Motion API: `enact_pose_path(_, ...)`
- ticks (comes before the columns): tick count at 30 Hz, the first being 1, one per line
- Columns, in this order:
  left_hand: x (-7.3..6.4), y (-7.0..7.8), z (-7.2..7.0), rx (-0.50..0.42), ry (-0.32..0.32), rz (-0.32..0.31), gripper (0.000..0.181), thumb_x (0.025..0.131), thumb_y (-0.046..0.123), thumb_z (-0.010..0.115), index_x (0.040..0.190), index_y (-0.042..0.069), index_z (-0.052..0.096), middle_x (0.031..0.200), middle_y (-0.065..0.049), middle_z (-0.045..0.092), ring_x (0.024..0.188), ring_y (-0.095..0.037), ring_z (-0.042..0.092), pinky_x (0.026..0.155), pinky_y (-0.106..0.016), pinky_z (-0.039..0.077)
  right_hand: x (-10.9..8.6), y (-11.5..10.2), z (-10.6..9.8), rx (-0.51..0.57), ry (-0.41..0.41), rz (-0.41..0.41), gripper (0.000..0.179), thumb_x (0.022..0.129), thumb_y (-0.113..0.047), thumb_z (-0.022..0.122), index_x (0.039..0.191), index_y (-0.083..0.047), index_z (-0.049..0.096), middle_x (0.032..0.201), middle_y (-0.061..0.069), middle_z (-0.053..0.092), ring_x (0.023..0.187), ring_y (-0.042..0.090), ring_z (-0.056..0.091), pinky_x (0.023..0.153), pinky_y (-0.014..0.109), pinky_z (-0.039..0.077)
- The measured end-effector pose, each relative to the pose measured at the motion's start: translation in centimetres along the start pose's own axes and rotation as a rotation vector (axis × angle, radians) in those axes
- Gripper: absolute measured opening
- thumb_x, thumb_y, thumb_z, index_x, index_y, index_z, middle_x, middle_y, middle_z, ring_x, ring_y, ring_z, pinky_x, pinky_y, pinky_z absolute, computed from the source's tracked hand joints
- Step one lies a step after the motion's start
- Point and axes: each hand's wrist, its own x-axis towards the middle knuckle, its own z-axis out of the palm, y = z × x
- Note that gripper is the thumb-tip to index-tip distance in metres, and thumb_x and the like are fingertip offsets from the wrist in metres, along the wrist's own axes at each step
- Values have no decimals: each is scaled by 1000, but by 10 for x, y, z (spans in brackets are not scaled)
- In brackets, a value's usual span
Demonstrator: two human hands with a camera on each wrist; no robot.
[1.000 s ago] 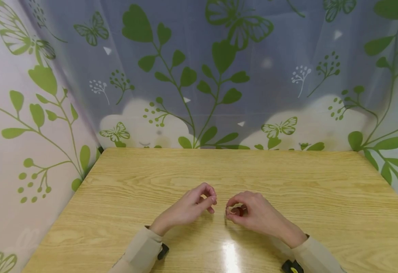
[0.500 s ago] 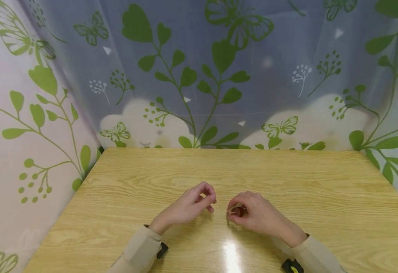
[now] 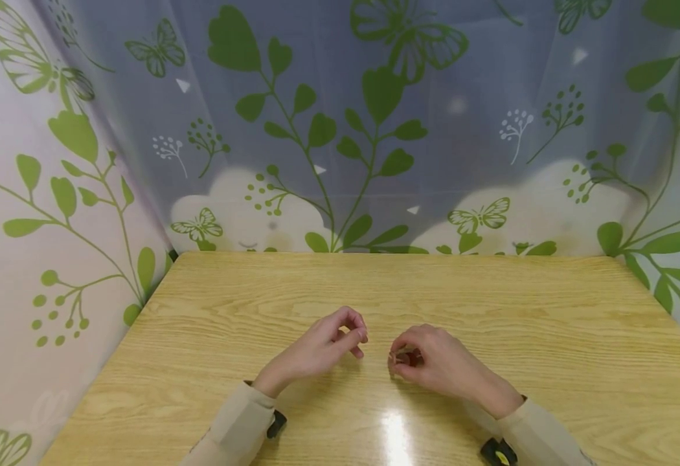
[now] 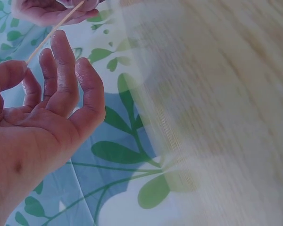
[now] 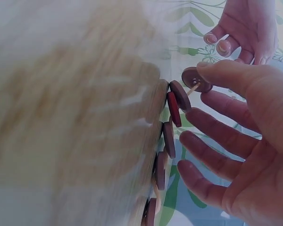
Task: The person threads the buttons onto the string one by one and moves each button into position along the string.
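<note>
My left hand (image 3: 319, 349) pinches a thin beige cord (image 4: 54, 33) between thumb and index finger, the other fingers loosely bent. From there the cord runs straight across to my right hand (image 3: 445, 362). My right thumb and index finger pinch a round brown button (image 5: 191, 77) with small holes, and cord shows at its face. Below it in the right wrist view hang a red button (image 5: 174, 109) and several brown buttons, one of them a lower button (image 5: 160, 170), strung in a row close to the tabletop. In the head view the right fingers mostly hide the buttons.
Both hands are over the middle of a wood-grain table (image 3: 247, 291). Cloth printed with leaves and butterflies (image 3: 340, 129) stands around its back and sides. Black straps with devices (image 3: 498, 452) sit under the beige sleeves (image 3: 232, 421).
The right hand has shifted very slightly to the right, and the button at its fingertips has turned a little. The left hand has moved slightly away from the body.
</note>
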Motion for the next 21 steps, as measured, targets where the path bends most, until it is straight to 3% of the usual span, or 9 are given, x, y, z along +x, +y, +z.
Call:
enact_pose_path(14,1,-1,-1,0,17,-2,19,108,23,51,116,6,55,114,-22,62,95,-32,73,79,-42,56,-5,5,-3,-82,52,-46,9,86,-14,81,94,-15,76,91,-4,73,79,8,63,69,23,52)
enact_pose_path(21,3,-2,-1,8,9,8,19,109,22,50,116,5,54,114,-22,62,95,-33,72,81,-43,57,-14,8,-14,-58,45,5,12,88,-14,80,100,-13,75,97,-1,74,84,12,67,71,26,55)
